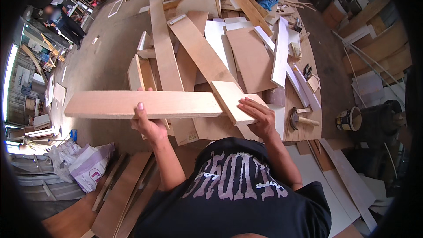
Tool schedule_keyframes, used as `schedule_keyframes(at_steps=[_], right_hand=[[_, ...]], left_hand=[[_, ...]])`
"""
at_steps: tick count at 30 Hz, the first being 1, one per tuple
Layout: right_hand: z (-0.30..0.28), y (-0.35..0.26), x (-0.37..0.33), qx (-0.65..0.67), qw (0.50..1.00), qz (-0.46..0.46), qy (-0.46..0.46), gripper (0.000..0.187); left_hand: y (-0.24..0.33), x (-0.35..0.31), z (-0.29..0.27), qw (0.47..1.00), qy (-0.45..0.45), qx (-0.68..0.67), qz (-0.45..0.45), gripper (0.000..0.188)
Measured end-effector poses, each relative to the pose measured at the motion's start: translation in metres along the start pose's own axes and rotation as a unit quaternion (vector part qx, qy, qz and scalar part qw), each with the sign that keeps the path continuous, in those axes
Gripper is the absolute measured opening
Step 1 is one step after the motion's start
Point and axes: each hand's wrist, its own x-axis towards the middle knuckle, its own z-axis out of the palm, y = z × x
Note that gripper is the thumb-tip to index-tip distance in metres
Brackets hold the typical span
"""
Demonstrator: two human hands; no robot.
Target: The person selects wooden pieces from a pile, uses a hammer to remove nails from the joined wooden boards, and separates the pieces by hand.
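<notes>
A long, pale wooden plank (145, 104) lies level across the view in front of my chest. My left hand (150, 123) grips it near the middle, with the thumb on the near face and the fingers behind. A shorter wooden board (232, 102) crosses the plank at a slant near its right end. Closed round that board's near right edge is my right hand (260, 115), its fingers laid together over the top face. Whether the two pieces are fastened cannot be told. Beneath them is a worktable (293, 132) heaped with boards.
A claw hammer (303, 119) and pliers (307, 70) lie at the table's right side. Long planks (163, 44) and white boards (280, 53) cover the table. A bucket (348, 119) stands right; a white sack (90, 167) sits lower left. Another person (66, 22) stands far left.
</notes>
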Motion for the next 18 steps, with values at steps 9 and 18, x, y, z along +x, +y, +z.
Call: schedule_keyframes(at_steps=[9, 18], right_hand=[[0.0, 0.03, -0.011, 0.083, 0.976, 0.201, 0.016, 0.033], [0.044, 0.074, -0.026, 0.177, 0.915, 0.361, 0.031, 0.041]], left_hand=[[-0.021, 0.011, 0.034, 0.989, -0.044, -0.127, -0.07, 0.066], [-0.035, 0.05, 0.119, 0.994, -0.094, 0.036, 0.028, 0.094]])
